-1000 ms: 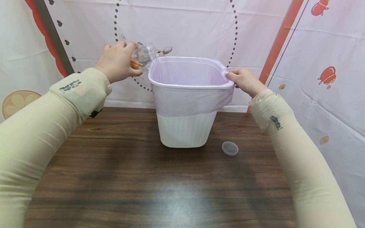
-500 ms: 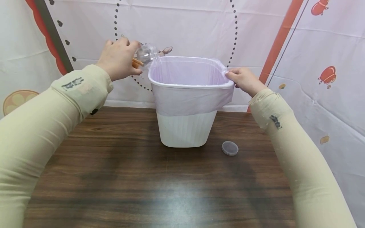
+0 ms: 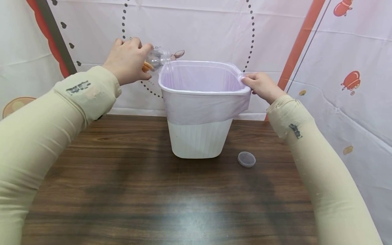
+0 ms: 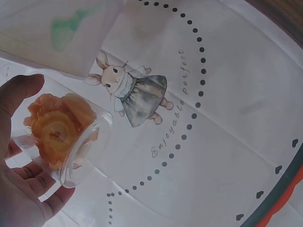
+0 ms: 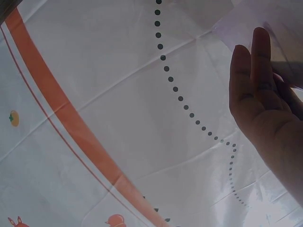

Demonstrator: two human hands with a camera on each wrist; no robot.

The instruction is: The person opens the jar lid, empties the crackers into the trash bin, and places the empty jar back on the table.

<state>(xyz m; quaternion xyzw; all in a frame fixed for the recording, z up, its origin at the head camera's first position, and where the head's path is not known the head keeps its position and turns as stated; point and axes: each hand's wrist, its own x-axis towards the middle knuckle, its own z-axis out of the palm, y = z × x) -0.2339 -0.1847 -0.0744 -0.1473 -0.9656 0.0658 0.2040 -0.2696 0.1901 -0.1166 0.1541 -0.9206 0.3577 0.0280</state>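
In the head view my left hand (image 3: 127,62) grips a clear jar (image 3: 157,58), tipped on its side with its mouth at the left rim of a white trash can (image 3: 200,139). Inside the jar, an orange, ruffled piece (image 4: 59,127) shows through the plastic in the left wrist view, lying towards its base. My right hand (image 3: 263,86) pinches the pale purple trash bag (image 3: 202,109) at the can's right rim. That bag lines the can and folds down over its outside. In the right wrist view, some of the right hand's fingers (image 5: 260,61) extend beside the bag.
A round clear lid (image 3: 246,159) lies on the dark wooden table (image 3: 137,204), right of the can's base. Behind the can hangs a white printed cloth (image 3: 208,30), and another printed cloth side (image 3: 361,112) closes in on the right.
My left hand rises slightly with the jar, and the jar's angle shifts a little at the rim. The right hand, the can and the lid stay where they were.
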